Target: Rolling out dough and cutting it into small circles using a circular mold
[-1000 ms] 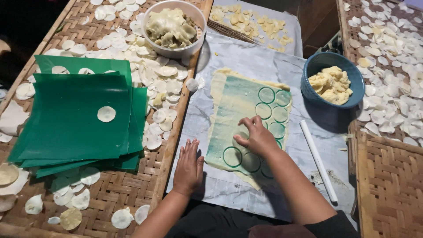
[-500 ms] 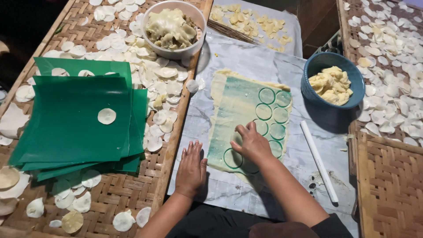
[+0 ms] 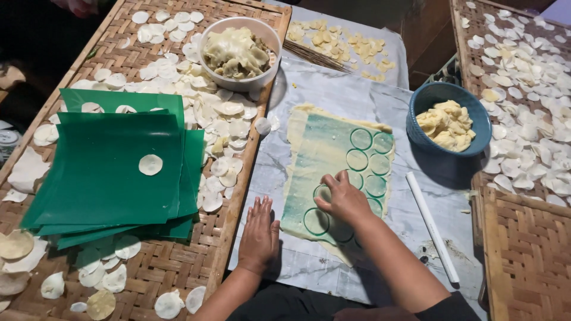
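Dough sheet: lower centre, ring-cut.
Right hand: curled, pressing on sheet.
Left hand: flat, open, beside sheet.

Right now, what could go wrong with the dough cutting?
1. The right hand presses into the thin dough sheet beside earlier cut circles; overlapping cuts could spoil rounds.
2. The left hand rests off the sheet, so it may slide.
3. The white rod lies loose nearby and could roll.

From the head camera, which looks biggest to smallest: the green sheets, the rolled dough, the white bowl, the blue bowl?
1. Green sheets
2. Rolled dough
3. White bowl and blue bowl: they look about alike, so I won't rank them.
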